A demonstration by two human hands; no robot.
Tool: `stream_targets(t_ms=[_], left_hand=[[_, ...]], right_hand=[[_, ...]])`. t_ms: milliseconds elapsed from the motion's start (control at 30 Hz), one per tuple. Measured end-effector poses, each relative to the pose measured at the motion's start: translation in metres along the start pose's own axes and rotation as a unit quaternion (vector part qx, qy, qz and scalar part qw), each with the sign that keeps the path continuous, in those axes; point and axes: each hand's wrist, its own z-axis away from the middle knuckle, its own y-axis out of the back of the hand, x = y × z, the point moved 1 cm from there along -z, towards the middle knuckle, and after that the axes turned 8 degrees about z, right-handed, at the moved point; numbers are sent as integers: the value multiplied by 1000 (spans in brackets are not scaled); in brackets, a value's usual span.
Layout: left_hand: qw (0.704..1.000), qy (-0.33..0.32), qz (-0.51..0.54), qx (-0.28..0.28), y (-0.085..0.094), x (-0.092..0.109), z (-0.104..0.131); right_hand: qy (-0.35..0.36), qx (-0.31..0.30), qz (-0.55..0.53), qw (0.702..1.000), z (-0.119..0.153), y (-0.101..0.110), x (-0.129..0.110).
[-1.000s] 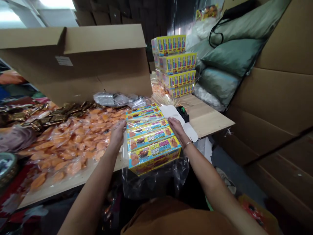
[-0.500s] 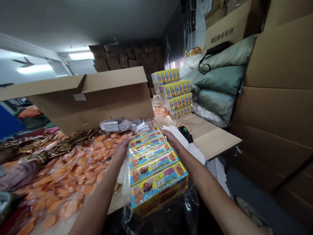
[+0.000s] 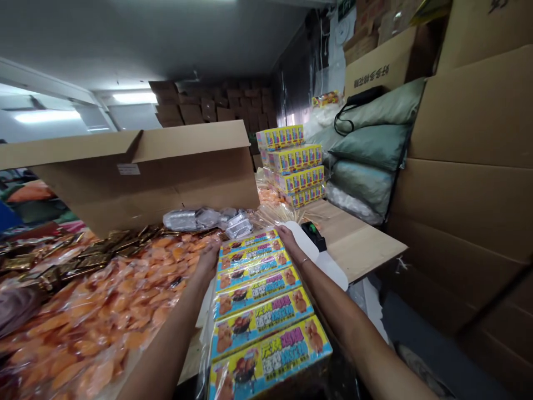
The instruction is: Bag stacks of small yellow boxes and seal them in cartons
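Note:
Between my two hands lies a row of several yellow and blue printed boxes (image 3: 258,303) in a clear plastic bag. My left hand (image 3: 207,260) is closed against the far left side of the row, its fingertips partly hidden. On the opposite side my right hand (image 3: 290,243) grips the far right corner, fingers curled round it. The near end of the row reaches toward my body, past the table's edge. Loose clear plastic (image 3: 207,333) hangs along the left side.
Orange wrapped pieces (image 3: 137,294) and brown-gold packets (image 3: 104,250) cover the left. Behind stand an open carton (image 3: 179,186), foil trays (image 3: 187,219) and stacked wrapped boxes (image 3: 297,172). A black tape dispenser (image 3: 313,236) sits right of my hand. Tall cartons (image 3: 466,211) line the right.
The row of boxes has come nearer to me, and its near end now sits lower in view. The plastic lies closer around it. Both hands keep their grip.

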Motion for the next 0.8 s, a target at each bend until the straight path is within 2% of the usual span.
stream_targets(t_ms=[67, 133, 233, 333, 400, 467, 533, 600, 633, 700, 800], left_hand=[[1000, -6, 11, -19, -10, 8, 8], [998, -25, 15, -63, -21, 24, 26], [977, -93, 23, -192, -41, 62, 74], [939, -176, 64, -288, -55, 108, 140], [919, -248, 65, -299, -62, 134, 177], [895, -331, 54, -293, -70, 150, 197], [883, -364, 33, -295, -81, 156, 193], [889, -355, 12, -288, -93, 160, 165], [899, -350, -1, -265, -99, 165, 145], [901, -386, -17, -197, -109, 184, 100], [908, -391, -105, -103, -125, 234, 44]], right_hand=[[2, -12, 7, 1000, 5, 1, -13], [0, -37, 18, 999, 14, 4, -32], [32, -97, 22, 994, 41, 12, -78], [135, -152, -23, 979, 85, 18, -137], [214, -172, -35, 961, 114, 19, -175], [269, -193, 4, 944, 130, 17, -205], [284, -210, 74, 933, 127, 13, -222], [281, -205, 138, 927, 103, 9, -231], [278, -188, 161, 928, 85, 7, -234], [277, -130, 195, 932, 39, 2, -244], [284, -26, 237, 929, -33, -15, -277]])
